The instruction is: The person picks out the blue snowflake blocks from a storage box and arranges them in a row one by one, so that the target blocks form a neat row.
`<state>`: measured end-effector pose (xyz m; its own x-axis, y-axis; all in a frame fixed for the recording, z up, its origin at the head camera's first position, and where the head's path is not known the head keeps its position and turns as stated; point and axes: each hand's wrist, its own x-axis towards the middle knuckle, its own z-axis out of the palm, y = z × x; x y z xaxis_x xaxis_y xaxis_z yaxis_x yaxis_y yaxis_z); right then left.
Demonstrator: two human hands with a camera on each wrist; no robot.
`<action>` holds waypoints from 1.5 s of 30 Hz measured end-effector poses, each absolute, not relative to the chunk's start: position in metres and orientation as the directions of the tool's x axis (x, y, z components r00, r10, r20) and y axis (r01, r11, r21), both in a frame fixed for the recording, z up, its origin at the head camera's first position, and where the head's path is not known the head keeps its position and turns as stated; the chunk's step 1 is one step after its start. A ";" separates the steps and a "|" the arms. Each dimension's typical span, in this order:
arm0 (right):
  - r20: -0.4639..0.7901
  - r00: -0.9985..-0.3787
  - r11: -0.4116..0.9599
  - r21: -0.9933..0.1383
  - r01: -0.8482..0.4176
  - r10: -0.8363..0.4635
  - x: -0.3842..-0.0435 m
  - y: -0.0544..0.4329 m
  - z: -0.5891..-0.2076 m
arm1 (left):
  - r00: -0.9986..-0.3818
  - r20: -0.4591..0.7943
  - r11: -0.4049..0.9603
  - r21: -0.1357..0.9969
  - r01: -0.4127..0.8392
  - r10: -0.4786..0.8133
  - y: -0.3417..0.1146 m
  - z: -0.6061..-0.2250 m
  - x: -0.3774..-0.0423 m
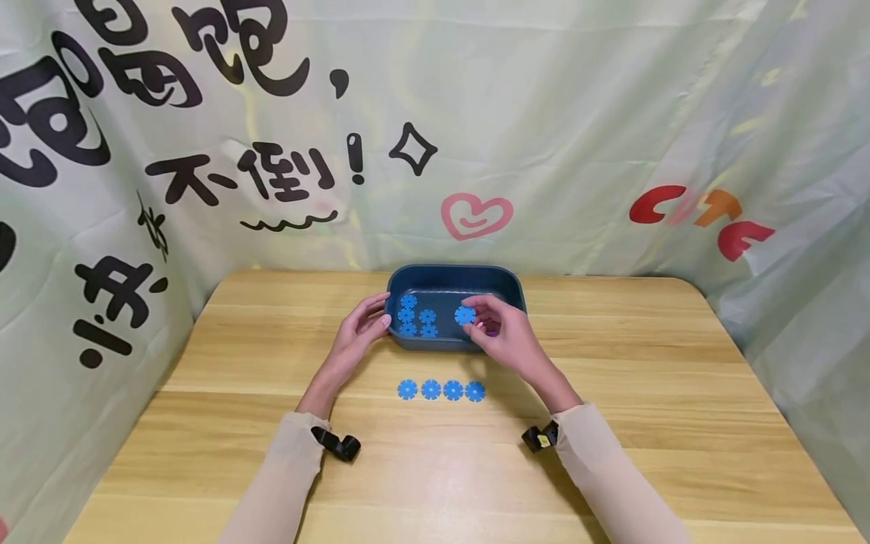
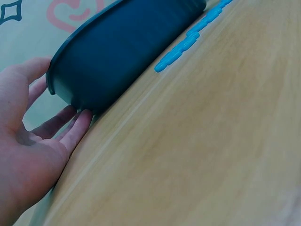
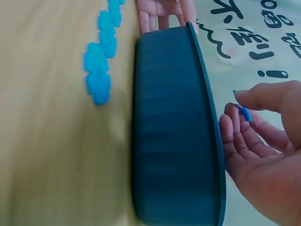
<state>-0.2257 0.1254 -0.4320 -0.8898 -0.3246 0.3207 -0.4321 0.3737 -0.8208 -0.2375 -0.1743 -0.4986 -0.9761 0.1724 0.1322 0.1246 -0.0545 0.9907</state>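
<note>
A dark blue tray (image 1: 435, 344) stands near the table's back edge, with several flat blue notched discs (image 1: 408, 316) lying in its left half. My left hand (image 1: 358, 326) rests against the tray's left end, fingers and thumb touching the outside of its wall and rim. Between thumb and fingertips, my right hand (image 1: 506, 332) pinches one blue notched disc (image 1: 465, 315) over the tray's right half. In the right wrist view that disc (image 3: 246, 113) appears edge-on. My right hand hides much of the tray's right part, where small bits of pink and purple show.
In front of the tray, several blue discs (image 1: 430, 390) lie in a row on the wooden table (image 1: 612, 423). A pale curtain (image 1: 578, 136) with printed lettering and drawings hangs behind and at both sides. A small black camera (image 1: 336, 444) is on each wrist.
</note>
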 end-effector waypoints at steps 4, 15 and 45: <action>0.326 -0.895 0.361 -0.830 -0.425 -0.304 -0.218 0.133 -0.434 | -0.976 0.144 -0.047 0.989 0.138 0.165 -0.176 -0.507 -0.241; 0.298 -0.910 0.411 -0.820 -0.398 -0.288 -0.197 0.140 -0.416 | -0.976 0.154 -0.039 0.988 0.150 0.155 -0.176 -0.508 -0.241; 0.261 -0.918 0.409 -0.834 -0.370 -0.299 -0.173 0.169 -0.451 | -0.974 0.147 -0.064 0.988 0.137 0.175 -0.176 -0.506 -0.241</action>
